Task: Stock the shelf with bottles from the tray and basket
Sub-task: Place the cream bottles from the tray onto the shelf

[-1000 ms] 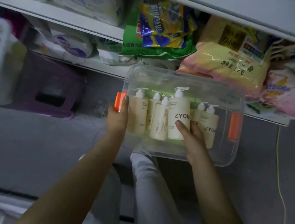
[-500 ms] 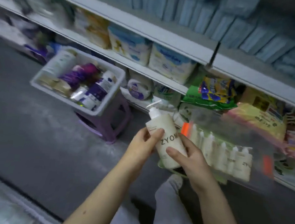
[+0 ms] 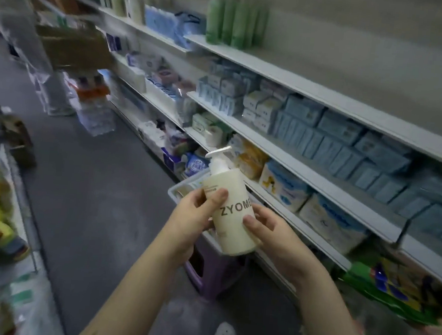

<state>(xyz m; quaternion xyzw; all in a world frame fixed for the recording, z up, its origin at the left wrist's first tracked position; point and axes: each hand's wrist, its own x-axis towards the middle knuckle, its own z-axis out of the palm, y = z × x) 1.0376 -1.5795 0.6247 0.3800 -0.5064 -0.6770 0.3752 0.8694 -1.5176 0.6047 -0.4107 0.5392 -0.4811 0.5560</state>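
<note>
I hold the cream pump bottle (image 3: 233,216) in both hands at lower centre of the frame, tilted with its pump toward the upper left. My left hand (image 3: 191,218) curls round its upper body, and my right hand (image 3: 275,233) cups its lower side, thumb on the front. Behind it the white basket (image 3: 175,190) sits on a purple stool (image 3: 205,275), just beside the shelf (image 3: 307,175).

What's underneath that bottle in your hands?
A white basket on a purple stool. The bottle, left hand and right hand hide most of its contents.
</note>
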